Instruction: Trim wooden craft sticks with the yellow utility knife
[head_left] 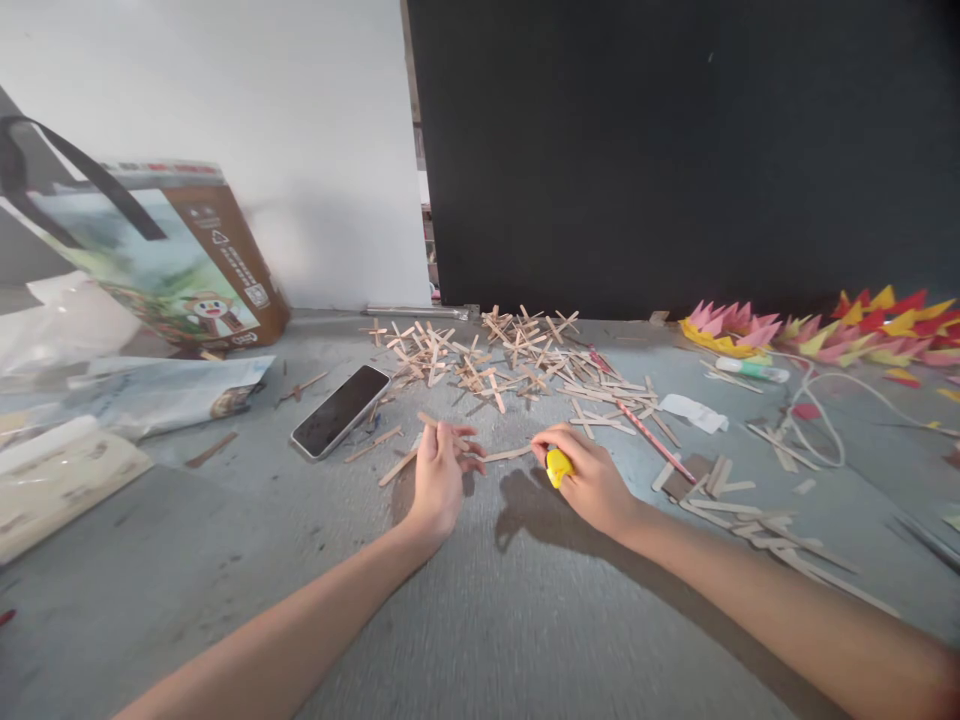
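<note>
1. At your far left, clear plastic packaging point(71, 325) lies crumpled on the grey table point(247, 600), beside a printed carrier bag point(217, 250) with dark handles.
2. Next comes a phone point(341, 412), lying face up with its screen dark, near your left hand.
3. A loose stick point(397, 468) rests just beside your left wrist.
4. Your left hand point(439, 470) is closed, its fingers curled round a wooden stick point(426, 419) whose end pokes out above your thumb.
5. Beyond your hands, a pile of crossed sticks point(474, 372) spreads along the back of the table.
6. Between your hands runs a thin flat stick point(508, 455); its right end meets your right fingertips, its left end is near your left fingers.
7. Your right hand point(592, 482) is closed on a yellow object point(558, 467), mostly hidden by your grip.
8. To its right lie a red striped pencil point(654, 440), a white paper scrap point(694, 411) and scattered plain sticks point(739, 508).
9. At your far right, a white cable point(811, 400) loops in front of pointed red-and-yellow paper point(896, 308).
</note>
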